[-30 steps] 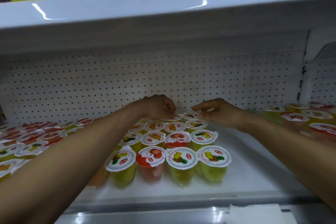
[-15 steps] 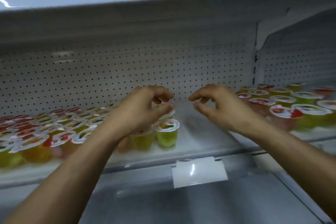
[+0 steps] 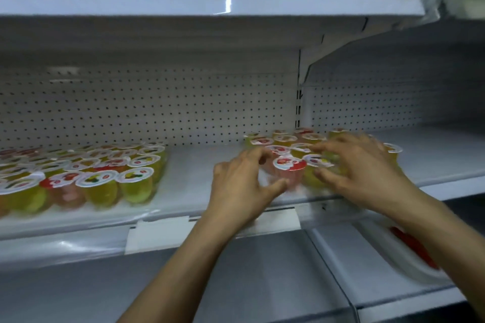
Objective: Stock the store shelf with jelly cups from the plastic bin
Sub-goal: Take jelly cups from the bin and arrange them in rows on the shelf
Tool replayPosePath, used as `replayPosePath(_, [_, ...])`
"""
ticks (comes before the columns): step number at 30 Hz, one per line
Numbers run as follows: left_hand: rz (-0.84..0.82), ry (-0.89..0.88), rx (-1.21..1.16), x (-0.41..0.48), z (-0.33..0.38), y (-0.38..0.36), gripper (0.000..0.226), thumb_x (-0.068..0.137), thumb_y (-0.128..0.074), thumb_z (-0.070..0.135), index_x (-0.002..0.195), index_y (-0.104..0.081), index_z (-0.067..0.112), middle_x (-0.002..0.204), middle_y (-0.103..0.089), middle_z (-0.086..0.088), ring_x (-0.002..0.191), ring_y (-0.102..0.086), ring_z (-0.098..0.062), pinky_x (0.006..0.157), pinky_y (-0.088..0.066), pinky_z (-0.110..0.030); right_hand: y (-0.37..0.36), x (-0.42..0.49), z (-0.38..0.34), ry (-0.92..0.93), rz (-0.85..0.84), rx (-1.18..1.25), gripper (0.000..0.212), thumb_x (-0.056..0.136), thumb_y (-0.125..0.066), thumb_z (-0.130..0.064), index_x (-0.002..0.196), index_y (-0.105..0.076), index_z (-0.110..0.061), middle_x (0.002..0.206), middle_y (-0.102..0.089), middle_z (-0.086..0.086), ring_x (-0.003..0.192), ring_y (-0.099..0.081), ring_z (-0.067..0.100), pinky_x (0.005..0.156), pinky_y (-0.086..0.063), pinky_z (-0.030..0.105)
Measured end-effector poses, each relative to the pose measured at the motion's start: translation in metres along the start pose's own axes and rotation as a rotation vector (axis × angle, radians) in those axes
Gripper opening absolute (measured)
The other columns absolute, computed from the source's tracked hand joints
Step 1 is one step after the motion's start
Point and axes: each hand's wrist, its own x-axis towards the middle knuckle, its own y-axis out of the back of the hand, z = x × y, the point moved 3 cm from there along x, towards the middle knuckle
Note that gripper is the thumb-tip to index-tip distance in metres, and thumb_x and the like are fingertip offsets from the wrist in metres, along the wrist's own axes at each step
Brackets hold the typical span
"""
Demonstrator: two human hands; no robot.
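Note:
Jelly cups with printed foil lids stand in two groups on the white shelf (image 3: 194, 178). A large block of jelly cups (image 3: 86, 176) fills the left side. At the right sits a smaller cluster (image 3: 286, 139), and both hands are at it. My left hand (image 3: 241, 183) curls round a red-lidded pink cup (image 3: 288, 165) at the cluster's front, with the thumb against its base. My right hand (image 3: 364, 173) lies over the yellow cups (image 3: 312, 176) beside it, fingers spread and blurred. The cups under that hand are hidden.
A perforated back panel (image 3: 157, 107) closes the shelf behind. The upper shelf (image 3: 210, 5) carries packaged meals. A blank price tag holder (image 3: 210, 228) hangs on the front rail. On the lower shelf at right sits a white container (image 3: 388, 252) with something red inside.
The view has swung right. Both hands left the left-hand block of cups, crossed the bare stretch of shelf empty, and now reach the right-hand cluster.

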Motion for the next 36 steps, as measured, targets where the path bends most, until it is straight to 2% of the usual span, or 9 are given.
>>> replayPosePath(5, [0.043,0.108,0.117,0.012,0.021,-0.034,0.068,0.071,-0.065,0.071,0.126,-0.046,0.035,0.126,-0.060,0.013,0.112,-0.057,-0.013,0.096,-0.028,-0.037,-0.010,-0.003,0.017,0.088,-0.082,-0.162,0.049,0.090,-0.047,-0.057,0.137,-0.040,-0.044,0.138,-0.050,-0.009,0.129,-0.035,0.017,0.105,-0.024,0.037])
replayPosePath(9, [0.150,0.145,0.157,0.014,0.027,-0.038,0.051,0.076,-0.064,0.065,0.115,-0.054,0.035,0.116,-0.065,0.012,0.107,-0.057,-0.014,0.089,-0.025,-0.034,-0.015,0.002,0.021,0.122,-0.041,-0.166,0.043,0.091,-0.045,-0.057,0.133,-0.044,-0.046,0.132,-0.054,-0.011,0.124,-0.040,0.016,0.098,-0.026,0.034])
replayPosePath(13, [0.215,0.167,0.244,0.006,0.015,-0.024,0.048,0.075,-0.059,0.067,0.111,-0.058,0.035,0.111,-0.067,0.012,0.105,-0.056,-0.015,0.090,-0.023,-0.036,-0.022,0.002,0.012,0.158,0.021,-0.014,0.037,0.086,-0.058,-0.052,0.122,-0.060,-0.042,0.125,-0.063,-0.004,0.119,-0.048,0.022,0.092,-0.024,0.034])
replayPosePath(18, [0.416,0.173,0.442,-0.021,-0.023,0.011,0.045,0.066,-0.051,0.067,0.093,-0.068,0.035,0.096,-0.068,0.009,0.096,-0.055,-0.020,0.082,-0.022,-0.037,-0.049,0.010,-0.026,0.230,0.073,0.268,0.033,0.079,-0.076,-0.029,0.112,-0.068,-0.031,0.112,-0.067,-0.001,0.104,-0.061,0.024,0.089,-0.040,0.036])
replayPosePath(21, [0.507,0.196,0.525,-0.029,-0.044,0.032,0.041,0.065,-0.054,0.066,0.085,-0.072,0.035,0.100,-0.062,0.007,0.102,-0.047,-0.021,0.083,-0.022,-0.038,-0.063,0.016,-0.056,0.280,0.066,0.436,0.033,0.081,-0.075,-0.023,0.112,-0.067,-0.028,0.109,-0.064,-0.003,0.097,-0.059,0.018,0.083,-0.042,0.028])
replayPosePath(24, [0.459,0.205,0.565,-0.030,-0.058,0.044,0.038,0.066,-0.054,0.064,0.085,-0.070,0.034,0.096,-0.068,0.009,0.105,-0.050,-0.021,0.087,-0.021,-0.039,-0.072,0.024,-0.078,0.288,0.057,0.511,0.031,0.084,-0.071,-0.023,0.114,-0.065,-0.028,0.110,-0.060,-0.007,0.098,-0.054,0.012,0.083,-0.038,0.024])
replayPosePath(29, [0.396,0.152,0.445,-0.027,-0.058,0.036,0.036,0.070,-0.054,0.060,0.094,-0.062,0.035,0.083,-0.071,0.010,0.088,-0.062,-0.017,0.085,-0.021,-0.036,-0.074,0.028,-0.087,0.277,0.042,0.551,0.029,0.083,-0.071,-0.020,0.110,-0.065,-0.027,0.103,-0.054,-0.012,0.091,-0.048,0.004,0.080,-0.036,0.022])
replayPosePath(33, [0.355,0.094,0.275,-0.024,-0.057,0.026,0.032,0.070,-0.058,0.047,0.100,-0.055,0.036,0.098,-0.066,0.010,0.091,-0.061,-0.012,0.082,-0.021,-0.034,-0.072,0.028,-0.082,0.227,0.039,0.620,0.025,0.079,-0.073,-0.019,0.101,-0.064,-0.028,0.100,-0.058,-0.010,0.089,-0.053,0.002,0.077,-0.043,0.023])
replayPosePath(36, [0.375,0.049,0.329,-0.027,-0.067,0.031,0.032,0.070,-0.070,0.037,0.099,-0.059,0.036,0.103,-0.063,0.011,0.089,-0.062,-0.013,0.080,-0.018,-0.031,-0.072,0.028,-0.084,0.223,0.023,0.653,0.025,0.079,-0.074,-0.020,0.101,-0.064,-0.030,0.100,-0.056,-0.014,0.092,-0.052,-0.004,0.078,-0.043,0.019])
